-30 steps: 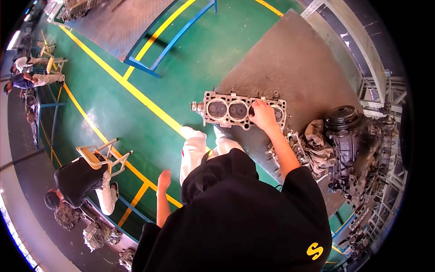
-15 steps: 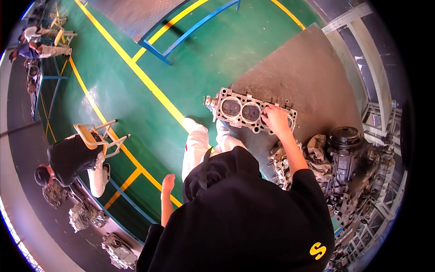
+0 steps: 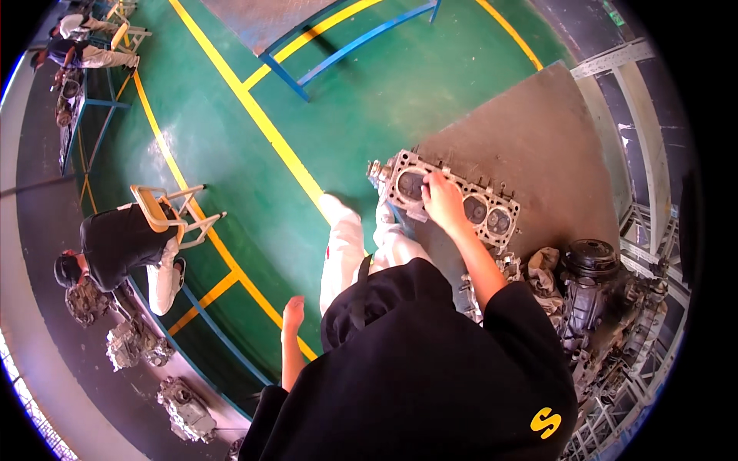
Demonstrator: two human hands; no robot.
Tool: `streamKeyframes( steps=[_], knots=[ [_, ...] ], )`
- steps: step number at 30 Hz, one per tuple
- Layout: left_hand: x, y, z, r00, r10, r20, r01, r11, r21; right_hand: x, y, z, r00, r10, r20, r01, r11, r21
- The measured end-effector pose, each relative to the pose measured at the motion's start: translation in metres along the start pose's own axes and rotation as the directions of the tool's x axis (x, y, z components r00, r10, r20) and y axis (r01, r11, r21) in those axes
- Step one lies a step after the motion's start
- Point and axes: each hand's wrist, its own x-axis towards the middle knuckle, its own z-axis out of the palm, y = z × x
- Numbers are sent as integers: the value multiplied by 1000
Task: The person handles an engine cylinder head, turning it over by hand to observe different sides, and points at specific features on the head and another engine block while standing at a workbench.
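A person (image 3: pixel 346 246) in a black top (image 3: pixel 438 361) reaches the right hand (image 3: pixel 443 201) over a metal engine part (image 3: pixel 477 209) with round hollows at the edge of a brown desk (image 3: pixel 530 131); the left hand (image 3: pixel 293 313) hangs well apart, above the green floor (image 3: pixel 361 92). Whether either grip is spread or pinching cannot be told.

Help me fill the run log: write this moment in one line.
right grip: at engine part; held item: unclear; left grip: apart from it; engine part: on brown tabletop
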Motion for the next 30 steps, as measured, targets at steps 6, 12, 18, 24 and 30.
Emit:
streamKeyframes(
  steps=[6, 12, 18, 24, 30],
  knots=[
    [-17, -22, 17, 987, -104, 122, 100, 994, 37, 14, 2, 0, 995, 80, 52, -81, 997, 16],
    [-13, -3, 14, 991, -122, 52, 123, 992, -16, 16, -4, -7, 992, 121, 17, -123, 983, 137],
    [-12, 47, 9, 993, -118, -8, 117, 991, -72, 11, -18, -1, 992, 118, -35, -114, 989, 93],
    [-12, 19, 18, 994, -111, -21, 109, 989, -102, 17, -37, 2, 999, 24, 40, -29, 990, 141],
    [-26, -5, 30, 976, -219, -6, 215, 965, -148, 29, -40, 11, 999, 15, -42, -9, 992, 126]
  ],
)
